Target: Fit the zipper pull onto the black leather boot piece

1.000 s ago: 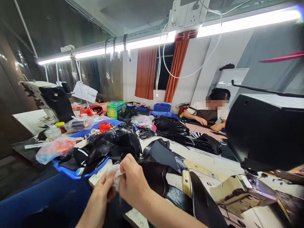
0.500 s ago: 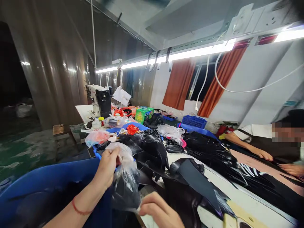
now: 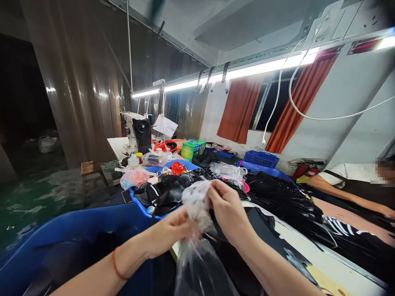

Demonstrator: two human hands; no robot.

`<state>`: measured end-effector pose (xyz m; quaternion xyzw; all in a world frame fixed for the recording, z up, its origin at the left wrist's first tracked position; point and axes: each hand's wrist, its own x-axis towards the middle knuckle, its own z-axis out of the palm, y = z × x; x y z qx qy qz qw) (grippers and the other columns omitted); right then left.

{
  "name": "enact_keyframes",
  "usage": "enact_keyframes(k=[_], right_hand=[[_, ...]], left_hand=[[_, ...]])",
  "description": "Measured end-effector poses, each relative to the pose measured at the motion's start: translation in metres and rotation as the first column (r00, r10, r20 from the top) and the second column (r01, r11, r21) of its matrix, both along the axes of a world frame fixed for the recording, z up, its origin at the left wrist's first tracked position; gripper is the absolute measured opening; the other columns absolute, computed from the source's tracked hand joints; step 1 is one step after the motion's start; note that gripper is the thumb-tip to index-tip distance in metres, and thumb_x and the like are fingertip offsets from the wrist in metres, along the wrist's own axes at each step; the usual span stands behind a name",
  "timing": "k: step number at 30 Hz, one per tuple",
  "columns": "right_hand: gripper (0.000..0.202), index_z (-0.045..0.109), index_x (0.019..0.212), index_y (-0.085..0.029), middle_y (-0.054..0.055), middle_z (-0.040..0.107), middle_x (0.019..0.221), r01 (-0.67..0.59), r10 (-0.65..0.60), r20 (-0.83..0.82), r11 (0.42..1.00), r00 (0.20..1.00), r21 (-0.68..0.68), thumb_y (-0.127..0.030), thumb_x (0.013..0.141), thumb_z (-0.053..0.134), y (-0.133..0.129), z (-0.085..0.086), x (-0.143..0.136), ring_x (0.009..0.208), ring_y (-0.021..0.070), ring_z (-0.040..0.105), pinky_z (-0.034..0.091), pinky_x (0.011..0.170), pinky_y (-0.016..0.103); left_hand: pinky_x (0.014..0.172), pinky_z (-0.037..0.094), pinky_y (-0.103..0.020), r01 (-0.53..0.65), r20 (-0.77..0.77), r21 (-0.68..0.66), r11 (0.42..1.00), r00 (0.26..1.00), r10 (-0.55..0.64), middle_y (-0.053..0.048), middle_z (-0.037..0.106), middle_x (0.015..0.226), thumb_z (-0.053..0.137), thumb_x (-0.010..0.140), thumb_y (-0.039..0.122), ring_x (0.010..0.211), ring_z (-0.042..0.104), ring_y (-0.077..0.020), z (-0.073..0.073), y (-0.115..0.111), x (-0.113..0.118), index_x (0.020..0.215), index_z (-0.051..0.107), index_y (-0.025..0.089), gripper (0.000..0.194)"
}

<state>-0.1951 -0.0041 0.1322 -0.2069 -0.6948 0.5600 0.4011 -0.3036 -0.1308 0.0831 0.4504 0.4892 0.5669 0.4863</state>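
Head view showed one clear plastic bag (image 3: 197,230). Two hands, left hand (image 3: 173,230) and right hand (image 3: 226,209), pinched its bunched top with closed fingers

Clear crinkled plastic bag (image 3: 197,230), whitish bunched top with dark specks, black contents below. Left hand (image 3: 173,230): thin red cord bracelet (image 3: 116,266) at wrist. Large blue plastic bin (image 3: 77,230), black pieces inside. Shallow blue plastic tray (image 3: 139,201), black leather pieces piled. Green cardboard box (image 3: 193,149), red and yellow print. Orange-rust fabric curtains (image 3: 239,109). White sewing machine (image 3: 135,129), black end. Black-and-white striped pieces (image 3: 339,226) on pale surface (image 3: 339,271). Small red mesh bundle (image 3: 178,168).
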Motion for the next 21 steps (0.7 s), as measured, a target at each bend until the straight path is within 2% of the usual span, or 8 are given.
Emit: enact_keyframes(k=[2, 4, 6, 9, 12, 16, 19, 21], right_hand=[[0.027, 0.05, 0.072, -0.021, -0.005, 0.043, 0.058, 0.059, -0.066, -0.073, 0.994, 0.995, -0.095, -0.045, 0.072, 0.062, 0.006, -0.003, 0.008, 0.051, 0.0101, 0.035, 0.03, 0.047, 0.024], [0.03, 0.05, 0.073, -0.02, -0.006, 0.04, 0.059, 0.084, -0.104, -0.12, 0.984, 0.987, -0.157, -0.046, 0.071, 0.065, 0.009, -0.004, 0.014, 0.051, 0.009, 0.032, 0.03, 0.046, 0.023], [0.033, 0.049, 0.07, -0.02, -0.007, 0.038, 0.059, 0.076, -0.103, -0.141, 0.98, 0.985, -0.184, -0.047, 0.07, 0.067, 0.005, -0.003, 0.015, 0.052, 0.0078, 0.029, 0.026, 0.045, 0.021], [0.033, 0.046, 0.07, -0.021, -0.008, 0.035, 0.058, 0.063, -0.097, -0.149, 0.974, 0.984, -0.215, -0.049, 0.073, 0.063, -0.012, -0.002, 0.006, 0.051, 0.0074, 0.027, 0.024, 0.043, 0.02], [0.027, 0.047, 0.072, -0.021, -0.007, 0.04, 0.057, 0.034, -0.062, -0.115, 0.972, 0.991, -0.231, -0.046, 0.078, 0.057, -0.032, -0.002, -0.01, 0.05, 0.0084, 0.033, 0.029, 0.044, 0.021], [0.027, 0.052, 0.075, -0.02, -0.006, 0.047, 0.061, -0.024, 0.006, -0.1, 0.984, 0.995, -0.174, -0.046, 0.078, 0.06, -0.041, 0.004, -0.024, 0.054, 0.0085, 0.039, 0.033, 0.047, 0.021], [0.033, 0.053, 0.076, -0.019, -0.006, 0.046, 0.061, -0.086, 0.072, -0.099, 0.987, 0.992, -0.14, -0.05, 0.078, 0.062, -0.035, 0.011, -0.022, 0.053, 0.0067, 0.035, 0.029, 0.046, 0.02], [0.038, 0.054, 0.084, -0.019, -0.008, 0.044, 0.061, -0.198, 0.189, -0.071, 0.967, 0.979, -0.158, -0.055, 0.078, 0.063, -0.032, 0.013, -0.016, 0.049, 0.0053, 0.03, 0.025, 0.043, 0.02]], left_hand=[[0.06, 0.033, -0.021, 0.136, -0.01, -0.042, 0.99, 0.991, -0.137, 0.003, 0.052, 0.072, 0.076, 0.062, 0.063, 0.064, 0.042, -0.0101, -0.012, -0.008, 0.003, 0.091, 0.065, 0.019, 0.054], [0.059, 0.034, -0.022, 0.242, -0.032, -0.098, 0.965, 0.969, -0.247, 0.003, 0.054, 0.068, 0.072, 0.063, 0.067, 0.062, 0.042, -0.0109, -0.018, -0.013, -0.001, 0.084, 0.068, 0.019, 0.052], [0.059, 0.037, -0.025, 0.27, -0.08, -0.13, 0.954, 0.956, -0.281, 0.001, 0.056, 0.063, 0.072, 0.065, 0.064, 0.059, 0.045, -0.0129, -0.016, -0.012, -0.011, 0.075, 0.07, 0.018, 0.047], [0.063, 0.04, -0.024, 0.136, -0.195, -0.06, 0.989, 0.97, -0.145, 0.001, 0.06, 0.072, 0.075, 0.069, 0.051, 0.067, 0.049, -0.0138, 0.0, -0.007, -0.025, 0.076, 0.067, 0.019, 0.033], [0.068, 0.04, -0.022, -0.024, -0.271, 0.079, 0.997, 0.962, 0.044, 0.002, 0.057, 0.085, 0.076, 0.07, 0.046, 0.076, 0.048, -0.0134, 0.025, -0.008, -0.026, 0.094, 0.059, 0.021, 0.038], [0.053, 0.032, -0.021, -0.22, -0.437, 0.177, 0.959, 0.856, 0.277, 0.006, 0.047, 0.068, 0.072, 0.073, 0.049, 0.06, 0.04, -0.0106, 0.048, -0.014, -0.017, 0.083, 0.05, 0.019, 0.039], [0.05, 0.033, -0.021, -0.257, -0.324, 0.163, 0.953, 0.898, 0.298, 0.006, 0.044, 0.062, 0.073, 0.071, 0.052, 0.054, 0.039, -0.0092, 0.053, -0.009, -0.02, 0.078, 0.051, 0.018, 0.041], [0.054, 0.041, -0.022, -0.353, -0.188, 0.168, 0.92, 0.905, 0.381, 0.004, 0.049, 0.064, 0.074, 0.068, 0.054, 0.058, 0.046, -0.0106, 0.053, -0.003, -0.026, 0.08, 0.055, 0.016, 0.043]])
